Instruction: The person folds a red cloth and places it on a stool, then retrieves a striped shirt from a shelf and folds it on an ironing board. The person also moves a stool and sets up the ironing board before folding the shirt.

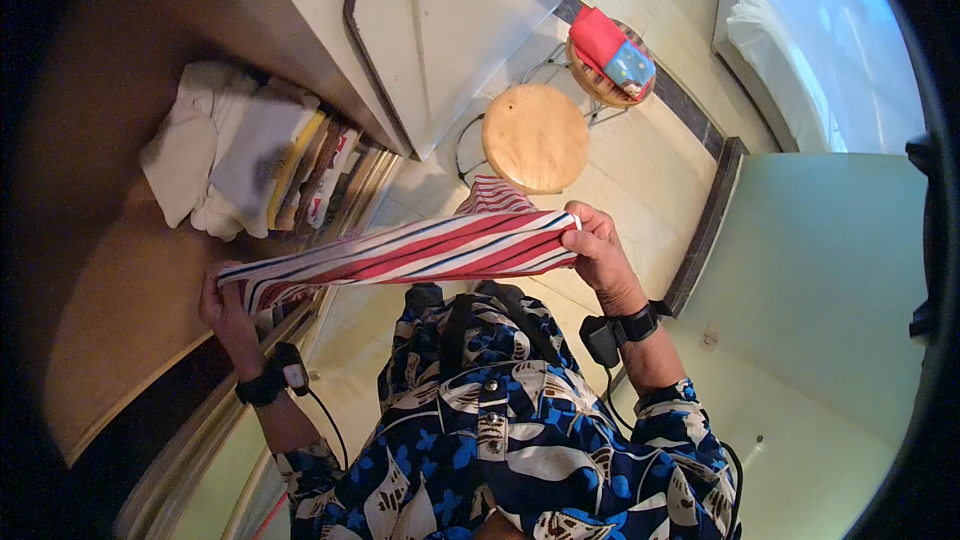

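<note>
A striped cloth (420, 250) in red, white and navy is stretched between my two hands in front of my body. My left hand (229, 315) grips its left end beside the wooden cupboard shelf. At the other end, the thumb and fingers of my right hand (598, 251) pinch a corner. Part of the cloth hangs down behind the taut edge, towards the round wooden stool (535, 137). Both wrists wear black straps with small cabled boxes.
Folded fabrics (255, 157) in white, grey, yellow and brown lie stacked on the shelf (135, 315) at left. Beyond the wooden stool, a second stool (616, 99) carries a red and blue folded cloth (609, 52). A white door panel (457, 30) stands at the top; a pale green panel (817, 240) is at right.
</note>
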### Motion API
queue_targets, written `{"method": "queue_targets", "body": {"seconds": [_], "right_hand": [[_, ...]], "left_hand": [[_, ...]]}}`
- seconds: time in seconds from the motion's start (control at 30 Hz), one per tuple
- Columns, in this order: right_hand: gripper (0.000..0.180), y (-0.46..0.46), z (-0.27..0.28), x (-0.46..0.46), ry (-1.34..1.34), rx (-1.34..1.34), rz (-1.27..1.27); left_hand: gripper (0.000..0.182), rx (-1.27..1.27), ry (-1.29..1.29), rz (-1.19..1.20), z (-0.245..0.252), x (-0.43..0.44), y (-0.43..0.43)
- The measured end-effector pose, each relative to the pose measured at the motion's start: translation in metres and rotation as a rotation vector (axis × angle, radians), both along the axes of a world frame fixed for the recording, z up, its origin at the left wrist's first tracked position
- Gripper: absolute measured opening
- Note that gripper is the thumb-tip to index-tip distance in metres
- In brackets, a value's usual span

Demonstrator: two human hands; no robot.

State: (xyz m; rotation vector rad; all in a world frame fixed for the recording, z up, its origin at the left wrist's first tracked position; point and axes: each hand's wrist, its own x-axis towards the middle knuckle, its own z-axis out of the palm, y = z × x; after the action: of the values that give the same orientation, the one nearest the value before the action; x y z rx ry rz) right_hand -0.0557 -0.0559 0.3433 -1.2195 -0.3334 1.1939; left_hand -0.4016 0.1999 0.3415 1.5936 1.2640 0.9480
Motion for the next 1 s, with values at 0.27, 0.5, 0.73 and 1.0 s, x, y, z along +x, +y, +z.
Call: {"method": "queue_targets", "body": {"seconds": [0.27,0.5,0.73,1.0], "right_hand": [[0.011,0.027,0.011,0.026,-0.427,-0.007,-0.023],[0.014,0.033,0.003,0.032,-0.760,-0.030,-0.168],[0.016,0.026,0.000,0.031,-0.750,-0.046,-0.361],[0.021,-0.018,-0.004,0.031,-0.600,-0.243,-0.224]], "left_hand": [[0.012,0.052,0.122,-0.019,0.005,0.001,0.009],[0.011,0.194,0.316,-0.164,0.000,0.006,0.013],[0.008,0.122,0.296,-0.272,0.006,0.014,0.012],[0.014,-0.022,0.377,-0.475,0.007,0.019,-0.016]]}}
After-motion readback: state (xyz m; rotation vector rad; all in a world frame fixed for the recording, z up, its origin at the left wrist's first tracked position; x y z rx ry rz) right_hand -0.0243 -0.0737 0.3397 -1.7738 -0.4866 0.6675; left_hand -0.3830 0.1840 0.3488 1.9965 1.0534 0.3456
